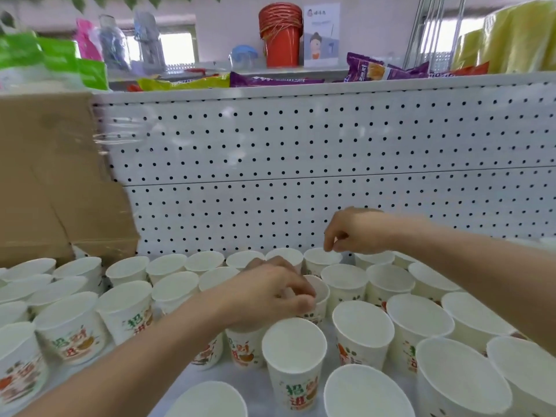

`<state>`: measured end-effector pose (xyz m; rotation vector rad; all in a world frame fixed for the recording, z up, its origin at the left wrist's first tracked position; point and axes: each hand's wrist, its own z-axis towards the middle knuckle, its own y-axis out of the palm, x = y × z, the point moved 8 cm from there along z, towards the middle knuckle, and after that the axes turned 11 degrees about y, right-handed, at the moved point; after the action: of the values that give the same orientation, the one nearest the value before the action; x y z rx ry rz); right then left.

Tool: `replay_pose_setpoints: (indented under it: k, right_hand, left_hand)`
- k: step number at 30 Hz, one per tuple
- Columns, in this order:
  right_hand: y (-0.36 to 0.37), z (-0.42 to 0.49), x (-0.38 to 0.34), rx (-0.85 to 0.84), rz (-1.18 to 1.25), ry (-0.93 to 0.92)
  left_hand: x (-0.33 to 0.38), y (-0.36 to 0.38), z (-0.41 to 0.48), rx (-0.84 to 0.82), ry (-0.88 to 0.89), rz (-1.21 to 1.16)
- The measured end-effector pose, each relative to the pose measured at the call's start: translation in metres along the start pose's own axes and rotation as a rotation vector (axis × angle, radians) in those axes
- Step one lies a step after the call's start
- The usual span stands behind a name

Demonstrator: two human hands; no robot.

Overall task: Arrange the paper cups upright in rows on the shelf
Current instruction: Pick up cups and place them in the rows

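Several white paper cups with green and orange print stand upright in rows on the white shelf (192,374). My left hand (270,296) is over the middle rows, its fingers curled round the rim of one cup (319,299). My right hand (355,230) is at the back row, its thumb and fingertips pinching the rim of a back cup (319,260) next to the pegboard. A nearer cup (294,362) stands free in front of my left hand.
A white pegboard back panel (331,164) closes the shelf behind. A brown cardboard box (51,182) sits at the left over the cups. The upper shelf carries snack bags (270,79), red buckets (281,34) and bottles.
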<state>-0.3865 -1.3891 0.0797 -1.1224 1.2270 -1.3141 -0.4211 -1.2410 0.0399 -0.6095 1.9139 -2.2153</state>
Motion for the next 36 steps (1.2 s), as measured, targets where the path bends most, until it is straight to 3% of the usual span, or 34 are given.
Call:
replay_pose_setpoints:
  k: [17,24,31,36]
  right_hand:
    - [0.040,0.019,-0.007,-0.128,0.231,0.071]
    - [0.027,0.016,-0.004,-0.128,0.176,0.125]
    - [0.016,0.021,-0.050,-0.076,0.187,0.000]
    - [0.029,0.027,-0.064,-0.091,0.093,-0.020]
  left_hand:
    - [0.018,-0.013,-0.037,0.048,0.248,0.064]
    - [-0.042,-0.038,-0.044,0.149,0.033,-0.067]
    - [-0.059,-0.003,-0.026,-0.012,0.013,0.034]
    - [-0.036,0.000,-0.036,-0.054,0.135,0.070]
